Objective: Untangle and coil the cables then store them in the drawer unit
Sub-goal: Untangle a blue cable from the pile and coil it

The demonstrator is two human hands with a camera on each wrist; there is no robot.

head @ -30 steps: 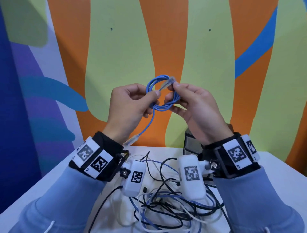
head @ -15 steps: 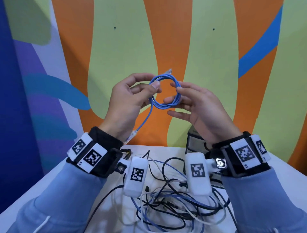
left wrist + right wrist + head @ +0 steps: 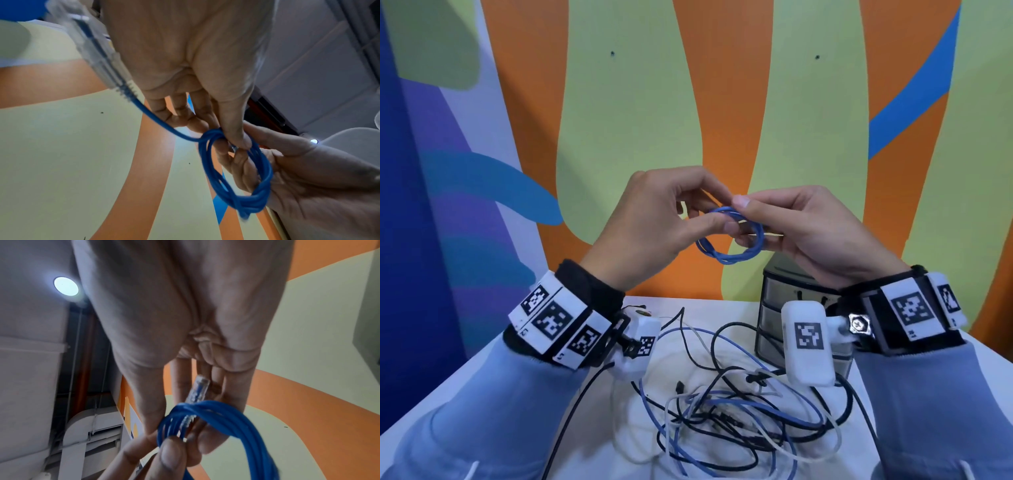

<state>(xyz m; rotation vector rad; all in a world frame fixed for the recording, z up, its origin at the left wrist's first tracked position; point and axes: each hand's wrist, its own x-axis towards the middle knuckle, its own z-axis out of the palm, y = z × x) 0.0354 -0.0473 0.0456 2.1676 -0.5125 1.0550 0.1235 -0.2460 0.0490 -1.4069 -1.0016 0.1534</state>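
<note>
Two hands on one blue coil (image 3: pixel 729 240), mid-frame, raised above the tangle (image 3: pixel 726 411) at bottom centre: we pinch it with the left hand (image 3: pixel 654 226) to keep the loops stacked. The right hand (image 3: pixel 815 236) pinches the opposite side, probably tucking in a plug (image 3: pixel 198 390). The other plug (image 3: pixel 90 45) trails loose; the drawers (image 3: pixel 774 308) wait lower right.

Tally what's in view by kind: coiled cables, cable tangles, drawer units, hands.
Coiled blue cable: 1, held in both hands
Cable tangle: 1, strands uncountable
Drawer unit: 1
Hands: 2, left hand and right hand
Total: 5
</note>
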